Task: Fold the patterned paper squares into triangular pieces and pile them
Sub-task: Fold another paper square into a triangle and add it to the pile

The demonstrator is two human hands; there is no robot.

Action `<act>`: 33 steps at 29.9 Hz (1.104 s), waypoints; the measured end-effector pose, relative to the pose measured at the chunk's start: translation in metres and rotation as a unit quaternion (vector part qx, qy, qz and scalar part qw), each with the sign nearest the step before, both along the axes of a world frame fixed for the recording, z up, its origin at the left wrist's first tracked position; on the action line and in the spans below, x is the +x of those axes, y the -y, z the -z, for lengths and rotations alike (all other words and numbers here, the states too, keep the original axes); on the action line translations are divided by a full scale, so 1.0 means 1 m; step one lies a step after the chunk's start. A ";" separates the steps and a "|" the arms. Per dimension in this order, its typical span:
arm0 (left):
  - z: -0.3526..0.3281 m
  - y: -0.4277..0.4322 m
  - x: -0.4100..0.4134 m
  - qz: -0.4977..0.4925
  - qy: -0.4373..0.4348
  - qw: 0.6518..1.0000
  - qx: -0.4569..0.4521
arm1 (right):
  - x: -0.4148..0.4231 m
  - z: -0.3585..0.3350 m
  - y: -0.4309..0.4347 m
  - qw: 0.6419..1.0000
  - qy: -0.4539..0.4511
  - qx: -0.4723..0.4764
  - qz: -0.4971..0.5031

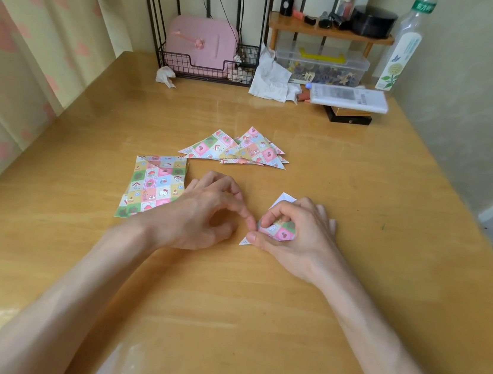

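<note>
Under right hand (305, 239), pastel-checked, white-backed paper (283, 233)

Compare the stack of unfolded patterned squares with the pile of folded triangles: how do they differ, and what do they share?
The stack of squares lies flat with edges roughly aligned; the pile of triangles is fanned loosely, points askew. The stack sits nearer, to the left; the pile lies farther back. Both carry the same pastel checked pattern.
</note>
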State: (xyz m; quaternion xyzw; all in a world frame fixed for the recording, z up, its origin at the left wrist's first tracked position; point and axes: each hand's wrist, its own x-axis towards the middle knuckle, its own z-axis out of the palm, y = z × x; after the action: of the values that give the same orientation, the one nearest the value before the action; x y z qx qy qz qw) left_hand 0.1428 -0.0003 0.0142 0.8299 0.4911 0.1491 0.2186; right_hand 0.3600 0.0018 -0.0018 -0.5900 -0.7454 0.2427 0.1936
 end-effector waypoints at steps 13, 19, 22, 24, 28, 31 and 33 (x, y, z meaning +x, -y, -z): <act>0.003 0.003 0.006 -0.026 0.031 0.999 0.013 | 0.009 0.007 -0.002 0.998 0.030 0.061 0.013; 0.010 -0.002 0.015 -0.051 0.043 0.998 0.010 | 0.020 0.006 -0.010 0.998 0.035 0.047 0.033; 0.011 -0.003 0.015 -0.046 0.047 0.998 0.004 | 0.022 0.006 -0.010 0.998 0.036 0.047 0.030; 0.012 -0.003 0.014 -0.045 0.045 0.998 -0.002 | 0.026 0.005 -0.011 0.998 0.026 0.037 0.036; 0.013 -0.003 0.014 -0.037 0.047 0.998 0.003 | 0.031 0.006 -0.013 0.997 0.044 0.044 0.039; 0.016 -0.002 0.017 -0.042 0.050 0.998 0.014 | 0.030 0.004 -0.013 0.998 0.041 0.042 0.038; 0.019 -0.003 0.021 -0.044 0.044 0.998 0.029 | 0.035 0.002 -0.016 0.998 0.029 0.031 0.046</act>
State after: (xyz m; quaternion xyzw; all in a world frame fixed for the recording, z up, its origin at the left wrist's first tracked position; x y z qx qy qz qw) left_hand 0.1634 0.0023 -0.0044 0.8064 0.5121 0.2092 0.2090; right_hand 0.3947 0.0177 -0.0039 -0.6241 -0.7300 0.1928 0.2009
